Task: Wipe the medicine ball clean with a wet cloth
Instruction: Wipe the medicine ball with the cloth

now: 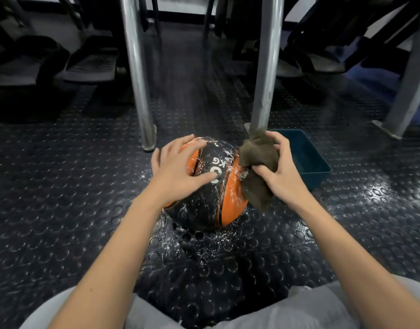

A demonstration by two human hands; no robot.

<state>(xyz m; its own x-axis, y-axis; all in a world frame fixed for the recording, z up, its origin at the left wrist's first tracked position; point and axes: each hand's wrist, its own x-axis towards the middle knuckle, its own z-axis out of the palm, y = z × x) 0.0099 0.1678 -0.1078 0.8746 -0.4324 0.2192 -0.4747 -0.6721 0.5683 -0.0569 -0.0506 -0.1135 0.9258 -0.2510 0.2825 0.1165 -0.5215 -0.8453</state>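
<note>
Studded black floor (pixel 62 186) carries an orange-black, white-flecked medicine ball (pixel 211 193) marked "KG"; left hand (pixel 178 167) lies flat on it, right hand (pixel 279 172) grips a brown cloth (pixel 256 162) against it.

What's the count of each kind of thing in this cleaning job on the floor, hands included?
medicine ball: 1
cloth: 1
blue tub: 1
hands: 2, the left hand resting on the ball and the right hand gripping the cloth
Total: 5

glossy wet ball (pixel 204 198) (studded rubber floor (pixel 62 210)), matt cloth (pixel 256 162).
</note>
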